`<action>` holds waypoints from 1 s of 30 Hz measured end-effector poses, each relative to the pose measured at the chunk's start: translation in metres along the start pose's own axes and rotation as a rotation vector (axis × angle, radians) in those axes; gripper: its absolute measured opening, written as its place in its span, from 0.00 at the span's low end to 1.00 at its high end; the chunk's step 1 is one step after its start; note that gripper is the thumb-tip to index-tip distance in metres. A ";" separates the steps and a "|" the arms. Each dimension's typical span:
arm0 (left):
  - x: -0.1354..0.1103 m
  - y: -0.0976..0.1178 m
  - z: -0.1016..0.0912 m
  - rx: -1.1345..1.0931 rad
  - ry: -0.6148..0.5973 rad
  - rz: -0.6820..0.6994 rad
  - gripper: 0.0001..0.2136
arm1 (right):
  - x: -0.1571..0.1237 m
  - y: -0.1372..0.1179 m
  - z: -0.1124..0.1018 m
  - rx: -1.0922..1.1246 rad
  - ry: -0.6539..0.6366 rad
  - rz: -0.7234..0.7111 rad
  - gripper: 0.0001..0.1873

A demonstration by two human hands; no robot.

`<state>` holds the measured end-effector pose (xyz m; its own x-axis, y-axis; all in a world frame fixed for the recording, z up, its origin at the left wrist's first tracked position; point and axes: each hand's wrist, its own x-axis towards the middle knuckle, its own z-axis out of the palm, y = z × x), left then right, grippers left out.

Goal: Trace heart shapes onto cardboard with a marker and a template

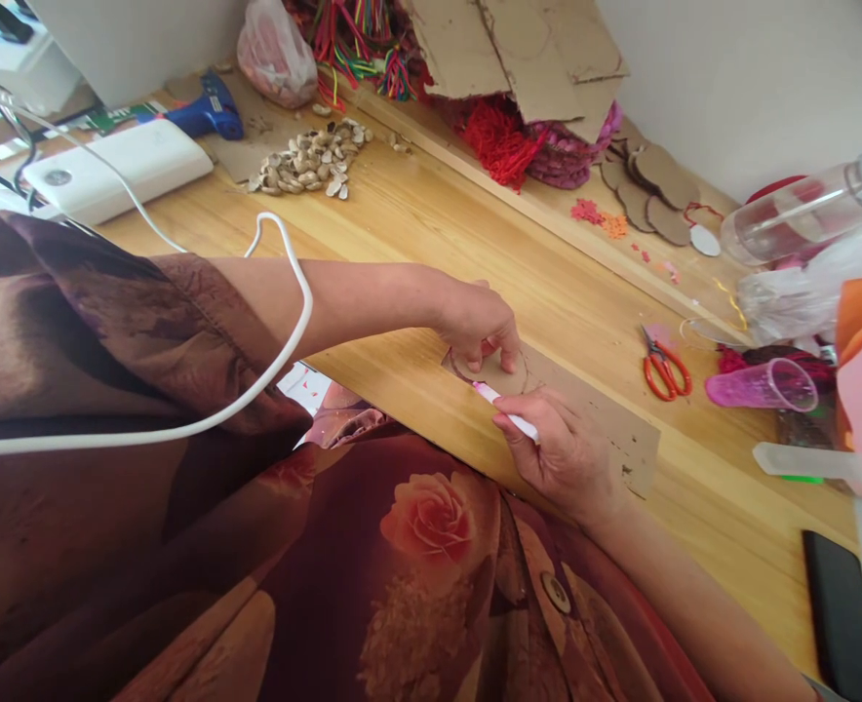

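Observation:
My right hand [563,453] grips a white marker [511,414], its pinkish-purple tip touching a flat strip of cardboard [621,429]. Bent fingers of my left hand [479,322] press down on a round cardboard piece [500,375] at the strip's left end. A dark purple line curves along the left edge of that round piece, close to the marker tip. Part of the round piece is hidden under my left fingers. The strip lies on the wooden table [372,283] near its front edge.
Orange-handled scissors [666,369] and a pink plastic cup [764,387] lie to the right. A black phone [844,614] is at the lower right. Shells [314,161], a blue glue gun [208,109] and a white power bank [120,171] sit at the back left. A white cable [295,336] crosses over my left arm.

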<state>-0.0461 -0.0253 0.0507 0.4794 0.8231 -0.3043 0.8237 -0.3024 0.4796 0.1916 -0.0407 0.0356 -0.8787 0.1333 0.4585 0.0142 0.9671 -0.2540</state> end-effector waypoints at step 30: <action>-0.012 -0.014 0.020 -0.069 0.093 0.089 0.17 | -0.098 0.202 -0.199 -0.648 0.420 1.147 0.24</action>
<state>-0.0572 -0.0404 0.0310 0.5172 0.8363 -0.1820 0.7549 -0.3455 0.5574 0.3756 0.1845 0.1085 -0.0180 0.8579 0.5135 0.9432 0.1851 -0.2760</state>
